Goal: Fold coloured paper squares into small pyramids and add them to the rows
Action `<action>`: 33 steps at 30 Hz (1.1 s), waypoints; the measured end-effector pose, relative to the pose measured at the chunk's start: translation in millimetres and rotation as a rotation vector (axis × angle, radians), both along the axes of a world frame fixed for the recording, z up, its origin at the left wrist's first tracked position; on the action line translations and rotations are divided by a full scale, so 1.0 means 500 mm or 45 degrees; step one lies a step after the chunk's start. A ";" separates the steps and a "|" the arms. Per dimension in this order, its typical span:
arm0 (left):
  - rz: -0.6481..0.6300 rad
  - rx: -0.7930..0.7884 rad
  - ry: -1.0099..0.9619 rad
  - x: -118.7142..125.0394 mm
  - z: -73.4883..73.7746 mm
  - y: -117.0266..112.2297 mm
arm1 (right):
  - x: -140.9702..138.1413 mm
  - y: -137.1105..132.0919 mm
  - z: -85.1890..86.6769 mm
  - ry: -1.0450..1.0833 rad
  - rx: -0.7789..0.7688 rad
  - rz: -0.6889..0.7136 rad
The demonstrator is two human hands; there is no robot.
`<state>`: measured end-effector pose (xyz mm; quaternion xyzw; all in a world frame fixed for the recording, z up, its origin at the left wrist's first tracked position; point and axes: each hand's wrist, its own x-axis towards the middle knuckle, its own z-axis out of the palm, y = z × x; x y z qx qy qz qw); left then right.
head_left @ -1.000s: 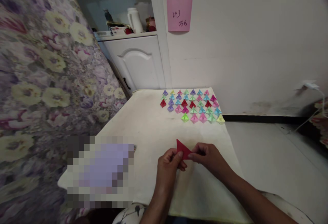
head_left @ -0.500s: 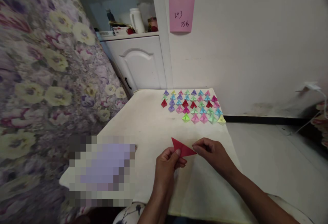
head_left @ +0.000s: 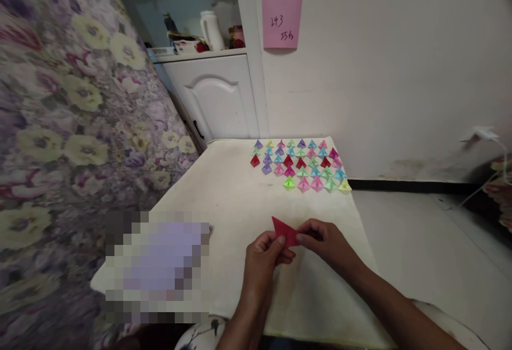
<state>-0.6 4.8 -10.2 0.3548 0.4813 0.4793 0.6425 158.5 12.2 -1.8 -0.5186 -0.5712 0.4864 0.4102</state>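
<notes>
— What did I have hold of there?
— A red folded paper triangle (head_left: 285, 231), held just above the near part of the white table (head_left: 224, 200). My left hand (head_left: 262, 259) pinched its lower edge between thumb and forefinger, and my right hand (head_left: 326, 240) pinched the right tip.
— How did it feel to you?
— Light, thin and creased flat, I judged. It looked easy to crush, so corners and edges were the places to grip, and gently.
— And further off?
— Rows of small coloured paper pieces (head_left: 300, 166) stood at the table's far end, matte and pointed like little pyramids.
</notes>
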 end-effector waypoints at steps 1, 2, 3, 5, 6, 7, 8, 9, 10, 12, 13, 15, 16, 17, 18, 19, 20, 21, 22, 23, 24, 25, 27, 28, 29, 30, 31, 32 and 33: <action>-0.019 0.007 0.003 0.003 0.000 -0.002 | -0.002 -0.001 0.001 0.019 0.005 0.000; -0.039 0.013 0.005 0.006 -0.001 -0.003 | -0.003 -0.001 0.002 0.038 0.005 -0.003; -0.058 0.013 0.009 0.009 -0.001 -0.005 | -0.005 -0.003 0.003 0.049 0.004 -0.010; -0.090 0.002 0.027 0.013 0.000 -0.008 | -0.006 -0.005 0.004 0.049 0.005 -0.024; -0.105 -0.001 0.040 0.013 0.001 -0.009 | -0.006 -0.006 0.005 0.045 0.006 -0.026; -0.121 -0.001 0.053 0.014 0.001 -0.009 | -0.006 -0.007 0.005 0.040 0.007 -0.026; -0.136 0.004 0.064 0.013 0.001 -0.009 | -0.006 -0.008 0.005 0.031 0.007 -0.025; -0.151 0.012 0.072 0.013 0.001 -0.010 | -0.006 -0.008 0.005 0.018 0.009 -0.025; -0.159 0.024 0.075 0.012 0.001 -0.009 | -0.006 -0.009 0.006 0.004 0.015 -0.026; -0.165 0.047 0.074 0.011 0.000 -0.009 | -0.006 -0.010 0.008 -0.027 0.032 -0.029; -0.164 0.054 0.074 0.011 0.000 -0.008 | -0.007 -0.010 0.010 -0.044 0.042 -0.034; -0.165 0.063 0.079 0.011 -0.001 -0.007 | -0.008 -0.012 0.013 -0.078 0.056 -0.049; -0.167 0.064 0.082 0.011 -0.001 -0.006 | -0.009 -0.012 0.014 -0.090 0.061 -0.054; -0.170 0.064 0.084 0.011 -0.001 -0.006 | -0.010 -0.013 0.015 -0.100 0.067 -0.058; -0.171 0.067 0.088 0.012 -0.001 -0.006 | -0.011 -0.014 0.016 -0.108 0.073 -0.059; -0.171 0.073 0.090 0.012 -0.001 -0.006 | -0.011 -0.014 0.017 -0.112 0.080 -0.057; -0.171 0.079 0.090 0.012 -0.001 -0.006 | -0.012 -0.015 0.017 -0.119 0.089 -0.054; -0.168 0.085 0.091 0.012 -0.001 -0.006 | -0.013 -0.017 0.018 -0.129 0.105 -0.057; -0.162 0.089 0.090 0.011 -0.001 -0.006 | -0.014 -0.018 0.017 -0.143 0.135 -0.070; -0.157 0.092 0.087 0.011 -0.001 -0.006 | -0.015 -0.020 0.017 -0.165 0.185 -0.092; -0.150 0.094 0.082 0.011 -0.001 -0.006 | -0.016 -0.021 0.017 -0.191 0.260 -0.120; -0.141 0.095 0.077 0.010 -0.001 -0.006 | -0.016 -0.023 0.016 -0.220 0.352 -0.149; -0.118 0.103 0.070 0.008 -0.001 -0.006 | -0.017 -0.025 0.014 -0.274 0.541 -0.191; -0.108 0.110 0.069 0.008 -0.001 -0.006 | -0.018 -0.026 0.013 -0.295 0.611 -0.197; -0.098 0.118 0.069 0.007 -0.001 -0.006 | -0.018 -0.027 0.013 -0.309 0.655 -0.196; -0.090 0.123 0.072 0.006 -0.001 -0.006 | -0.018 -0.027 0.012 -0.316 0.676 -0.194; -0.083 0.128 0.076 0.006 -0.001 -0.006 | -0.018 -0.027 0.012 -0.320 0.682 -0.190; -0.076 0.130 0.080 0.006 -0.001 -0.006 | -0.018 -0.027 0.012 -0.320 0.681 -0.187; -0.070 0.131 0.084 0.006 -0.001 -0.006 | -0.018 -0.027 0.013 -0.318 0.677 -0.182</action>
